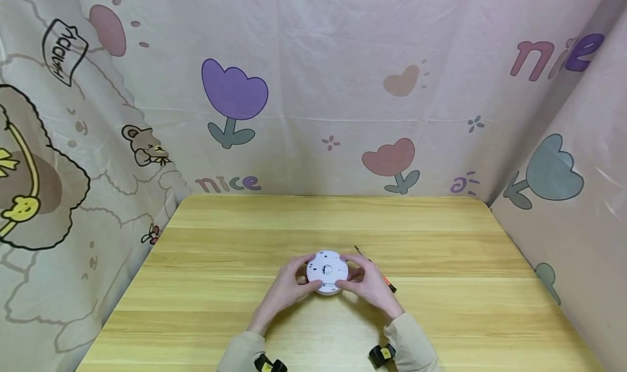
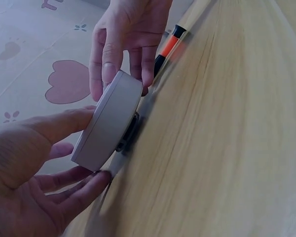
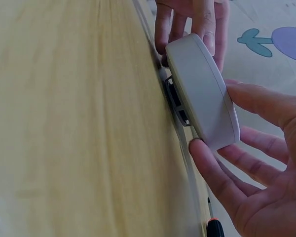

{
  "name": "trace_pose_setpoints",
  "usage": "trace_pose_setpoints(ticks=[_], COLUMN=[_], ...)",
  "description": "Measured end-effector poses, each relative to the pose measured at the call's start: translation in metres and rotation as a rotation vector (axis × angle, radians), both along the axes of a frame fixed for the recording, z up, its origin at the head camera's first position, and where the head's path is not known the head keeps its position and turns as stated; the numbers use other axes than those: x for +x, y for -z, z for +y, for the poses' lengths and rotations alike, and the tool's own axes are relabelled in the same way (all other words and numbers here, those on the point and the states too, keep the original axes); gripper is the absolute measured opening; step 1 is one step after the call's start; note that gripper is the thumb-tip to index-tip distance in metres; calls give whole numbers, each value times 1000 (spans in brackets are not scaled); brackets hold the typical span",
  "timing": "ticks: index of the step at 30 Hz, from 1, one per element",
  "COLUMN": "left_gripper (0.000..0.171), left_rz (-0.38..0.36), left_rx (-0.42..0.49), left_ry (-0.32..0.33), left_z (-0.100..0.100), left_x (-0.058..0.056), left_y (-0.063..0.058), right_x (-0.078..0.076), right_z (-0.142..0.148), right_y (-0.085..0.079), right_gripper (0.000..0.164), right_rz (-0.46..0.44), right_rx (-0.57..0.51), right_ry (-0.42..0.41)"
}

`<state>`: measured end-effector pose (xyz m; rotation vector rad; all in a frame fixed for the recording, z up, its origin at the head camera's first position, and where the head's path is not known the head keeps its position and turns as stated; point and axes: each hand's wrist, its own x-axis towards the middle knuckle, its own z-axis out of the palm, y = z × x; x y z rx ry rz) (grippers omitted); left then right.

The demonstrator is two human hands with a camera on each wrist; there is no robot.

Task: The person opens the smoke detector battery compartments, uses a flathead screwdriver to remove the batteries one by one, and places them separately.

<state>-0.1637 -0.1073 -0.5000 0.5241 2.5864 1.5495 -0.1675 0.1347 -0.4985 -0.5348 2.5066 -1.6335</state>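
A round white smoke detector (image 1: 329, 258) is held between both hands over the table, its flat slotted back facing up. On its left edge, my left hand (image 1: 288, 282) grips with the thumb on top and fingers at the side and below. My right hand (image 1: 368, 286) grips the opposite edge the same way. Both wrist views show the smooth side wall and a dark slotted part (image 3: 177, 106) jutting from the underside, close over the wood. Behind the right hand lies a screwdriver (image 1: 389, 286) with an orange and black handle, partly hidden by that hand.
The wooden table (image 1: 220, 241) runs back to a patterned cloth (image 1: 313, 89) hung behind and along both sides. Black wrist devices (image 1: 382, 355) sit at both beige cuffs.
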Motion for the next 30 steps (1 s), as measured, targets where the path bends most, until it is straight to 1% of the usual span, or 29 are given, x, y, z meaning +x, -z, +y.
trace_pose_setpoints(ticks=[5,8,11,17,21,26,30], left_gripper=[70,73,75,76,75,74,74], left_rz=[-15,-18,-36,-43,-53,-49,-46], left_rx=[-9,-23,-10,-17,-2,20,17], left_ry=[-8,-12,-13,-22,-20,-18,-22], left_z=[2,4,5,7,8,9,10], left_x=[0,0,0,0,-1,-2,-3], left_y=[-2,-3,-2,-1,-1,0,0], right_x=[0,-1,-1,-2,-2,-2,-3], right_z=[-1,-2,-2,-2,-2,-1,0], right_y=[-1,-1,0,-2,-3,-4,-4], right_gripper=[58,57,57,58,59,58,57], right_rz=[14,9,7,-8,-16,-7,-7], right_rx=[49,54,60,72,75,73,70], right_ry=[27,36,39,48,48,42,37])
